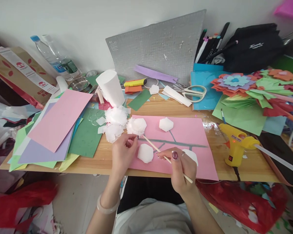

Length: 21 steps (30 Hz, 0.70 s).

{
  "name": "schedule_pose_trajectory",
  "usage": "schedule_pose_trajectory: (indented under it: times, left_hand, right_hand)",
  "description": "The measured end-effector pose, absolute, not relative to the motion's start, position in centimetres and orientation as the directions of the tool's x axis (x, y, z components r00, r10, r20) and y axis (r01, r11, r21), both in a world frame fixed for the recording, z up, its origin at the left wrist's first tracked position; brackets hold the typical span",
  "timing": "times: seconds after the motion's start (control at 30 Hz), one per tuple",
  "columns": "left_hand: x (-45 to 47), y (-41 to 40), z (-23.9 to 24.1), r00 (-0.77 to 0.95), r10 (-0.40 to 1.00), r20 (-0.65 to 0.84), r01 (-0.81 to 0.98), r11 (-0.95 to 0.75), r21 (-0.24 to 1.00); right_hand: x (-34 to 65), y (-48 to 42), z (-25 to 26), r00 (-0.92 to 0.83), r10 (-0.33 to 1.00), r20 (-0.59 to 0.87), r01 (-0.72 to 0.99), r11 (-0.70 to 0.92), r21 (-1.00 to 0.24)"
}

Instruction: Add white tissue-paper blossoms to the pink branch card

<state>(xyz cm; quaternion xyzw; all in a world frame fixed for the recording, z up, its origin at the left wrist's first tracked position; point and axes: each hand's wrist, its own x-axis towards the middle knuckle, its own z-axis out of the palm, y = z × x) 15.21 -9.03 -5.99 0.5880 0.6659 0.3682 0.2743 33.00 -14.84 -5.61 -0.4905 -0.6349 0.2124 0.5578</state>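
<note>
My left hand (123, 152) is closed in a pinch on a fluffy white tissue flower (136, 126) at the left edge of a pink sheet (185, 136) with a grey-green painted branch. My right hand (182, 167) is closed on a thin wooden stick (152, 145), whose tip points into that flower. A flat white paper octagon (145, 153) lies between my hands. Another one (166, 124) sits higher on the sheet, and a third (191, 155) is partly hidden behind my right hand.
A yellow glue gun (235, 146) stands right of the pink sheet. More white tissue flowers (116, 122), a white paper roll (109, 87), scissors (192, 92), stacked coloured paper (56, 126), folded paper flowers (254, 87), a grey cutting mat (156, 45) and a pen holder (207, 66) crowd the wooden table (249, 170).
</note>
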Motion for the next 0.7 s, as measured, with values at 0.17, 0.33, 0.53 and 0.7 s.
schedule_pose_trajectory:
  times: [0.17,0.33,0.53,0.7]
  left_hand:
    - [15.6,-8.92,-6.07,-0.255,0.962,-0.093,0.473,0.208,0.856]
    - [15.77,-8.88,-6.19,-0.277,0.954,-0.112,0.471,0.237,0.85]
    - [15.67,-8.67,-6.88,-0.285,0.953,-0.099,0.471,0.229,0.852]
    - [15.78,-8.64,-6.79,-0.3,0.95,-0.09,0.502,0.238,0.831]
  right_hand:
    - [32.38,-14.06,-5.49,0.048,0.863,0.503,0.418,0.44,-0.795]
    - [32.29,-13.75,-5.88,0.047,0.864,0.502,0.412,0.441,-0.797]
    - [32.29,-13.76,-6.12,0.034,0.872,0.489,0.409,0.434,-0.803]
    - [32.07,-13.69,-6.44,0.018,0.875,0.484,0.423,0.432,-0.797]
